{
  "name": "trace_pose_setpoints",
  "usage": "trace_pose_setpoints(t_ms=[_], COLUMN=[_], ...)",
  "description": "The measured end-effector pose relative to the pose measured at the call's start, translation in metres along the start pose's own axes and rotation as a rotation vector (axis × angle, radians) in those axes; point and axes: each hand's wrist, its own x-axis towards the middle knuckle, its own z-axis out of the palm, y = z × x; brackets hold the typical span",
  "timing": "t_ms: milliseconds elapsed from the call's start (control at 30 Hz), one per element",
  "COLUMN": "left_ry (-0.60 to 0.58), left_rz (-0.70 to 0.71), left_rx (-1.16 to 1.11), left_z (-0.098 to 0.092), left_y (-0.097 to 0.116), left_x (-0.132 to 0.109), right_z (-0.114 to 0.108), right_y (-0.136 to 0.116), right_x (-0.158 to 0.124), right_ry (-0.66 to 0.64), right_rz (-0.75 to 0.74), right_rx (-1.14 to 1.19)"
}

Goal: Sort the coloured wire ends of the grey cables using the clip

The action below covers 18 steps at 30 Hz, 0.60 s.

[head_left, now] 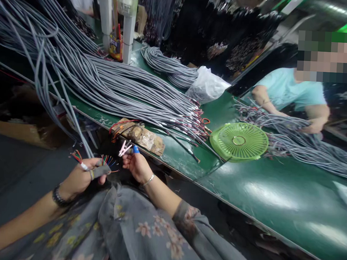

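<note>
My left hand [85, 174] is closed around the end of a grey multi-core cable [84, 141], whose length runs up to the bundle on the bench. A grey sleeve [100, 172] shows at my fingers, and thin coloured wires [107, 160] fan out with bare tips. Another cluster of red and green wires [77, 156] pokes out on the left side of this hand. Beside the bench edge, my right hand [136, 167] has curled fingers and a blue finger cover [136, 149]. Its fingertips close on a small pink clip [125, 148]; the exact contact is partly hidden.
A taped wooden block [142, 136] lies at the green bench's [245, 196] front edge. Behind it spreads a thick bundle of grey cables [129, 89]. A green fan [239, 141] and a plastic bag [207, 85] are farther right. Opposite, a person [292, 91] handles more cables.
</note>
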Motion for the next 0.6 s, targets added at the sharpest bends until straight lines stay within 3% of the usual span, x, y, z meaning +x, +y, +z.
trace_pose_setpoints(t_ms=[133,267,433,600], left_ry=[-0.063,-0.096,-0.078,-0.064], left_rz=[-0.022,-0.03,-0.008,-0.01], left_rx=[-0.116,-0.13,-0.113,-0.118], left_z=[0.001,0.008,0.013,0.013], left_y=[0.005,0.007,0.002,-0.002], left_x=[0.009,0.016,0.022,0.022], right_z=[0.002,0.003,0.009,0.017], right_y=[-0.006,-0.003,-0.003,-0.002], right_x=[0.004,0.009,0.012,0.013], right_ry=[-0.168,-0.114,-0.162,-0.098], right_rz=[-0.088,-0.252,-0.071,-0.07], right_rx=[-0.085,-0.109,0.069,0.192])
